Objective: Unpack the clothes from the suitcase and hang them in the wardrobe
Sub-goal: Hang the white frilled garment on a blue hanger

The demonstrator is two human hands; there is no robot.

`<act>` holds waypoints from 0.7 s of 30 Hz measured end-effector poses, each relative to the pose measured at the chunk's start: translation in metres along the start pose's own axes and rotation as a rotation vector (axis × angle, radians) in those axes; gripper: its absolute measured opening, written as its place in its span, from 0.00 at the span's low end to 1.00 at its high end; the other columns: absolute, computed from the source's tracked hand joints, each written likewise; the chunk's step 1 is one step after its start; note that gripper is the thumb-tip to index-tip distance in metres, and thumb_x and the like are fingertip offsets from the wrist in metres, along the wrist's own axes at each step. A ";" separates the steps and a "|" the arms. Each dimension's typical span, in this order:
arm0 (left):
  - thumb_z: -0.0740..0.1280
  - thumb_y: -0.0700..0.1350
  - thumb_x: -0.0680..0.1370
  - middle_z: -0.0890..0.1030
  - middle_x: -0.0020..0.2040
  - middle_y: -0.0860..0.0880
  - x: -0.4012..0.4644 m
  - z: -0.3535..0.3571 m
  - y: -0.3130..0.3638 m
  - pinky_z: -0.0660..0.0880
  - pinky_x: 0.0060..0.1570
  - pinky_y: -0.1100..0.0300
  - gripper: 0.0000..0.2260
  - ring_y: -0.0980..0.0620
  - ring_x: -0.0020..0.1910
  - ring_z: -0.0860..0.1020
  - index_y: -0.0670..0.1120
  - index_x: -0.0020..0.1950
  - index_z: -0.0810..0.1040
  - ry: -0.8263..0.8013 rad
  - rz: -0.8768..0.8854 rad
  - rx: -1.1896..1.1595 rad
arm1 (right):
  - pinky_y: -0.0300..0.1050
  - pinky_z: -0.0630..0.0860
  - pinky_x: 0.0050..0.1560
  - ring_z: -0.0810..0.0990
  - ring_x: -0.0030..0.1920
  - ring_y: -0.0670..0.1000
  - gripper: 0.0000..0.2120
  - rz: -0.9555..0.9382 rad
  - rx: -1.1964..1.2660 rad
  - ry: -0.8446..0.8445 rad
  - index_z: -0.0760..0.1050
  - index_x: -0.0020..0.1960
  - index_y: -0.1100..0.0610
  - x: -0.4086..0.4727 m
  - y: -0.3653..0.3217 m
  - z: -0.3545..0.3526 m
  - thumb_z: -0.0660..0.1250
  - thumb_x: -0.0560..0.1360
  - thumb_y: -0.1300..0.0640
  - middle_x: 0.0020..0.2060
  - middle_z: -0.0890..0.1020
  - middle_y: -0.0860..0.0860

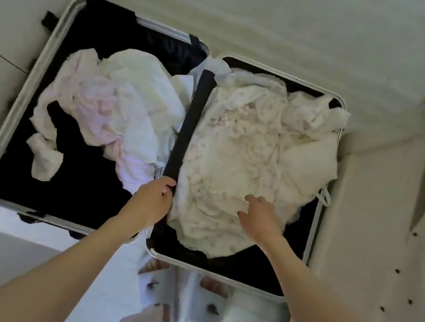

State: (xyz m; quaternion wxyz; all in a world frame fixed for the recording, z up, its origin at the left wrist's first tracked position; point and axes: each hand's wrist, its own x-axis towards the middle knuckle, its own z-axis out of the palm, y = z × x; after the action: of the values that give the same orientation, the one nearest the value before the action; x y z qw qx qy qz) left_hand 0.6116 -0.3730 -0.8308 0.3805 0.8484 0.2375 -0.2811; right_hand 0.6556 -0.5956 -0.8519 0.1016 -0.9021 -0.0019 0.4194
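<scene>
Black divider strap (pixel 189 126) pinched in my left hand (pixel 152 201); my right hand (pixel 259 215), fingers spread, rests on pale clothes (pixel 249 164) in the suitcase (pixel 216 268).

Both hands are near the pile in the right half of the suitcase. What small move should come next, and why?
Probably the right hand should close on the top floral garment and lift it. Its spread fingers hover at the pile's near edge, holding nothing. The left hand is at the end of the black strap, beside the pile in the suitcase, so nothing seems to hold the clothes down.
</scene>
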 end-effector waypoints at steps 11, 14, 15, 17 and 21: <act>0.57 0.38 0.79 0.75 0.49 0.53 0.116 0.066 -0.070 0.70 0.47 0.64 0.14 0.55 0.46 0.75 0.47 0.64 0.72 0.039 0.099 0.066 | 0.55 0.70 0.57 0.73 0.60 0.58 0.16 -0.145 -0.629 0.229 0.78 0.56 0.57 0.158 0.021 0.104 0.72 0.70 0.54 0.58 0.75 0.57; 0.56 0.39 0.80 0.73 0.44 0.54 0.114 0.062 -0.059 0.72 0.46 0.61 0.14 0.55 0.42 0.74 0.45 0.65 0.70 -0.042 0.085 0.075 | 0.47 0.68 0.51 0.75 0.54 0.56 0.10 -0.169 -0.363 0.089 0.73 0.56 0.58 0.156 0.025 0.101 0.57 0.77 0.61 0.54 0.77 0.54; 0.56 0.39 0.80 0.73 0.44 0.53 0.108 0.059 -0.054 0.72 0.47 0.58 0.14 0.52 0.43 0.75 0.44 0.65 0.69 -0.076 0.069 0.093 | 0.47 0.69 0.50 0.77 0.53 0.57 0.12 -0.131 -0.170 0.024 0.70 0.59 0.58 0.149 0.025 0.095 0.55 0.78 0.61 0.53 0.79 0.56; 0.55 0.38 0.80 0.74 0.46 0.49 0.089 0.047 -0.041 0.72 0.49 0.56 0.14 0.50 0.43 0.75 0.43 0.66 0.69 -0.124 0.023 0.095 | 0.47 0.71 0.45 0.77 0.47 0.59 0.10 -0.020 0.215 -0.016 0.67 0.59 0.59 0.123 0.019 0.075 0.53 0.79 0.60 0.48 0.80 0.57; 0.56 0.37 0.79 0.75 0.49 0.44 0.031 0.017 -0.008 0.73 0.50 0.54 0.14 0.48 0.43 0.74 0.41 0.65 0.69 -0.162 -0.038 0.020 | 0.44 0.64 0.40 0.71 0.41 0.54 0.07 0.248 0.765 0.157 0.66 0.45 0.59 0.060 0.005 0.029 0.55 0.79 0.56 0.38 0.72 0.51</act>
State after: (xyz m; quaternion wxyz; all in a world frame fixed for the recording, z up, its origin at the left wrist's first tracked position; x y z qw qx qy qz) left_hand 0.6241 -0.3751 -0.8648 0.3843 0.8221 0.2191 -0.3584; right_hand 0.6724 -0.5894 -0.9167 0.3782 -0.8218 0.2709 0.3289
